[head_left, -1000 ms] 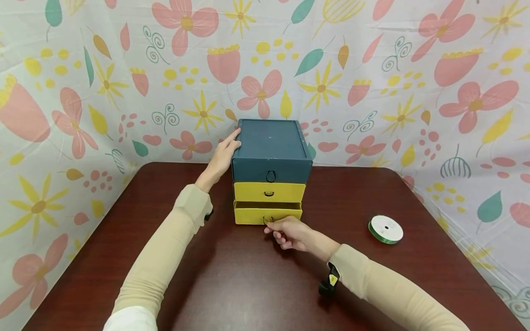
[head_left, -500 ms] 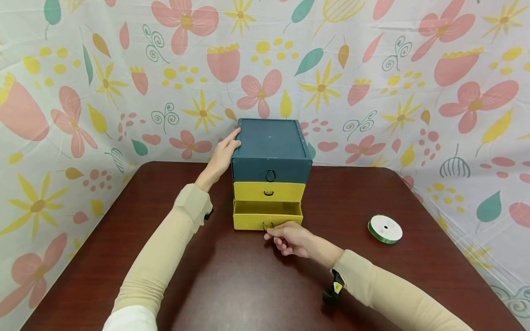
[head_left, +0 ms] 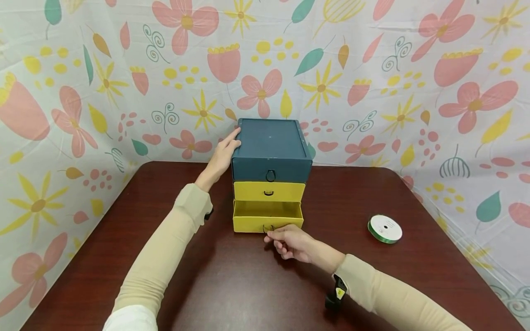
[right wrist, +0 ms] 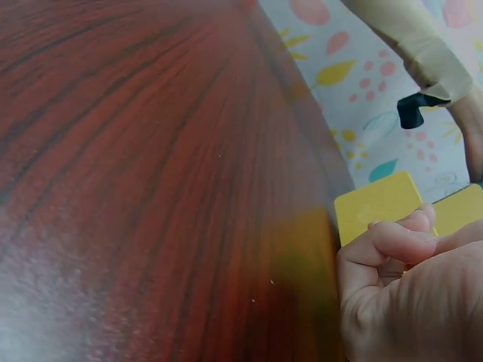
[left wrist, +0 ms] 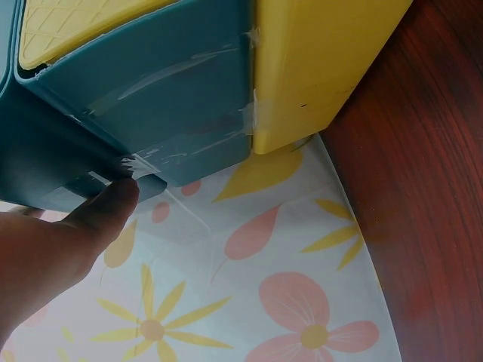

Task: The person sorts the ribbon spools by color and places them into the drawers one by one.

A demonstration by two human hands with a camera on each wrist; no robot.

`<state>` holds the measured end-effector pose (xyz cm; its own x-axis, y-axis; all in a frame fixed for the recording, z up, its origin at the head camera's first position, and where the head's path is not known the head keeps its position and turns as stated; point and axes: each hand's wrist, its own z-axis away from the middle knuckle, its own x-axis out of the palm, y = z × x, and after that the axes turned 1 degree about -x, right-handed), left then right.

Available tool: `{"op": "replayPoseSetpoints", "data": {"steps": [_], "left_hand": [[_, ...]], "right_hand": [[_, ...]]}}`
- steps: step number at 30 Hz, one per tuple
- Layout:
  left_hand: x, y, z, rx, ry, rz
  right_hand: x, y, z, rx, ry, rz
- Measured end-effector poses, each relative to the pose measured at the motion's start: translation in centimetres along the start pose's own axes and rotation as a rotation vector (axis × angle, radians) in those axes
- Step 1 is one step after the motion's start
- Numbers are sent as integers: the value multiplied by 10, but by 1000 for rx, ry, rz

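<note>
A small drawer cabinet (head_left: 269, 138) with a dark blue top stands at the back of the table. Its lowest yellow drawer (head_left: 246, 224) is pulled out, so the yellow inside shows. My right hand (head_left: 293, 242) pinches the thin black loop handle (head_left: 264, 228) on that drawer's front; the curled fingers (right wrist: 377, 249) partly hide the handle in the right wrist view. With its fingers extended, my left hand (head_left: 221, 158) rests against the upper left edge of the cabinet, and the thumb (left wrist: 113, 207) lies along its blue side in the left wrist view.
Above the open drawer are a closed yellow drawer (head_left: 248, 191) and a closed blue one (head_left: 248, 170). A white and green ribbon spool (head_left: 385, 228) lies on the dark red-brown table (head_left: 352, 207) to the right. Flower-patterned cloth (head_left: 331, 69) hangs close behind the cabinet.
My right hand has drawn the lowest drawer out toward me, mostly in the first half second, and more of its inside shows. My left hand has stayed in place on the cabinet.
</note>
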<state>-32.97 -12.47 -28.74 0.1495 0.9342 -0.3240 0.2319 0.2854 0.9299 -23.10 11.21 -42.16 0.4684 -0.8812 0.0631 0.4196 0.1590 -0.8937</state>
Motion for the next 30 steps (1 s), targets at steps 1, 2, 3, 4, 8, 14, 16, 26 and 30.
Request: {"op": "replayPoseSetpoints", "data": {"steps": [1,2,3,4,8,14,16,26,30], "left_hand": [[0,3,2,3,0,-7],[0,5,5,8,-3,-11],[0,6,5,12,-5,-9],[1,6,6,15,-7,-8],[0,7,7,19,-12,8],[0,6,6,13,-14,8],[0,6,6,12,-14,8],[0,4,6,13,-19,28],[0,4,6,17,-19,33]], "right_hand": [[1,1,0,-8,4,-4],[2,2,0,-16,7,-7],[3,3,0,-25,8,-16],[4,4,0,-34,8,-24],[10,8,1,-75,17,-56],[16,12,2,-99,53,-89],[17,13,2,-99,59,-92],[19,17,5,-99,61,-104],[20,18,6,-98,59,-104]]}}
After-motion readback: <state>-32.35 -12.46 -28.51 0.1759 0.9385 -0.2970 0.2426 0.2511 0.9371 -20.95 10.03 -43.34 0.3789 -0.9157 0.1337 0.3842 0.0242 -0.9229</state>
